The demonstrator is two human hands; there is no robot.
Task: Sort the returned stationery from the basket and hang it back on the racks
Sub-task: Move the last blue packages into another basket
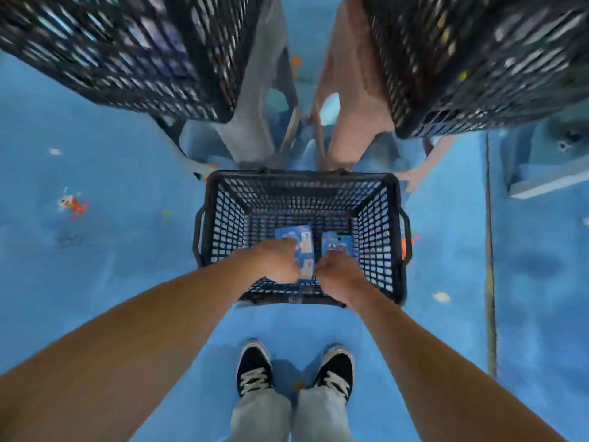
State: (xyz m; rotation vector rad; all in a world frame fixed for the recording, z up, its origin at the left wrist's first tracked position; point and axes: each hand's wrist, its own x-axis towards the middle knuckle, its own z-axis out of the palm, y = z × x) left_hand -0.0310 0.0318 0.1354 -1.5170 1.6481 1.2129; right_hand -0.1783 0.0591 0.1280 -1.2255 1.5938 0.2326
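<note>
Down in the basket [369, 218], the left hand [277, 261] curls its fingers round the left pack [302, 242]; the right hand [334, 274] clamps the right pack [338, 245].

The open-mesh plastic basket [373, 228] was black, the speckled floor [127, 275] blue, the flat card packets [294, 234] blue-and-white, the canvas shoes [255, 368] black, white-laced.

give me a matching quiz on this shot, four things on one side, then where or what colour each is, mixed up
Things:
1 basket
2 left hand
3 right hand
4 shoes

Place or colour:
a black with white laces
b grips the blue and white pack
c black mesh, on the blue floor
d grips the right-side blue pack

Pairs: 1-c, 2-b, 3-d, 4-a
</note>
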